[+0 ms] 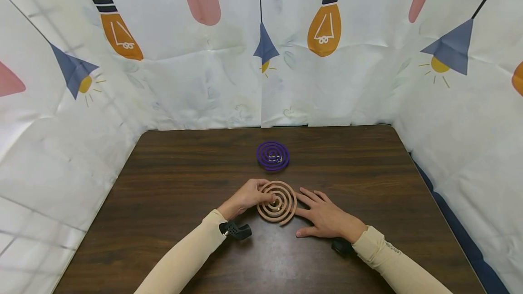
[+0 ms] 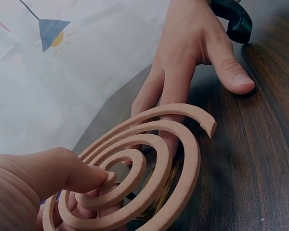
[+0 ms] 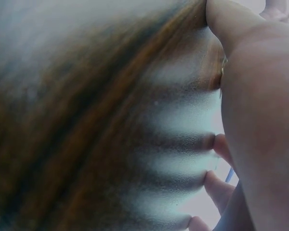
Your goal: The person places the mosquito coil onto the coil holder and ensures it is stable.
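Note:
My left hand (image 1: 246, 197) pinches a tan mosquito coil (image 1: 294, 201) near its centre, thumb on top and fingers underneath. In the left wrist view the thumb (image 2: 62, 171) presses the coil's inner end, and the coil is tilted above the table. A gold-coloured piece (image 2: 160, 198) shows through the gaps below it. My right hand (image 1: 327, 218) lies just right of the coil with its fingers spread and holds nothing. In the right wrist view its fingertips (image 3: 216, 185) touch the tabletop.
Farther back on the dark wood table (image 1: 184, 158) lies a purple mosquito coil (image 1: 259, 154) with a small metallic piece at its centre. White cloth (image 1: 229, 90) printed with lamps and bulbs hangs behind the table and along both sides.

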Tool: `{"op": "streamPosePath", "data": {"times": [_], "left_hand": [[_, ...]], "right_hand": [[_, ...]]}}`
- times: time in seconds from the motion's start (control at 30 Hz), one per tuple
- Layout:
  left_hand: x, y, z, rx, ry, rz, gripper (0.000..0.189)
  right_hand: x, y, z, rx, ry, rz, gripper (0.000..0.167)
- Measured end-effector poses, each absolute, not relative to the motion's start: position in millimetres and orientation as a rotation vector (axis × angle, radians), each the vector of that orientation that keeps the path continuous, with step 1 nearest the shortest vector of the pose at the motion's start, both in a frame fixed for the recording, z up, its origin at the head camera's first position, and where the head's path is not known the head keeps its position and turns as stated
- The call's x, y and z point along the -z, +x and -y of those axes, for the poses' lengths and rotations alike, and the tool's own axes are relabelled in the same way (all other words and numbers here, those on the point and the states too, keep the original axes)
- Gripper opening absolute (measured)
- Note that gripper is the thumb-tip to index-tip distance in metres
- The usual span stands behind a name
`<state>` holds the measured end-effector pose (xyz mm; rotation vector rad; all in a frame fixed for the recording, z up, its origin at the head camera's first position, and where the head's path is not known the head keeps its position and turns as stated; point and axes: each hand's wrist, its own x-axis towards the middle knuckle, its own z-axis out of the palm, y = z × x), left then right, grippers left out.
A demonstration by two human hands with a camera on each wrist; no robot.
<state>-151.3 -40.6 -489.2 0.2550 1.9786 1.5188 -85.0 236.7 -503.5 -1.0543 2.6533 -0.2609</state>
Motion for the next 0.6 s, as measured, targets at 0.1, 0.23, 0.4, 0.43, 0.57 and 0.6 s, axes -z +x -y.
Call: {"op": "streamPosePath", "data": {"times": [0.1,0.23,0.4,0.43,0.57,0.6], "left_hand": [[491.2,-151.5,39.6,-1.519,0.242,-1.979,0.039],[492.9,-151.4,39.5,-1.516,0.242,-1.984,0.038],[491.8,-150.8,40.2,-1.53,0.245,-1.959,0.038],[491.5,-150.5,40.4,-1.533,0.245,-1.953,0.038],[491.0,-149.8,40.9,-1.541,0.243,-1.942,0.038],[490.9,-149.6,40.9,-1.542,0.243,-1.941,0.038]], "right_hand": [[502.8,-84.8,-237.0,0.264,-1.051,-2.653,0.075],[502.2,-84.5,-237.1,0.273,-1.056,-2.656,0.075],[502.0,-84.3,-236.7,0.282,-1.049,-2.651,0.075],[502.1,-84.3,-236.5,0.281,-1.05,-2.652,0.075],[502.5,-84.3,-236.0,0.27,-1.053,-2.656,0.074],[502.4,-84.3,-235.8,0.27,-1.053,-2.656,0.075]]}}
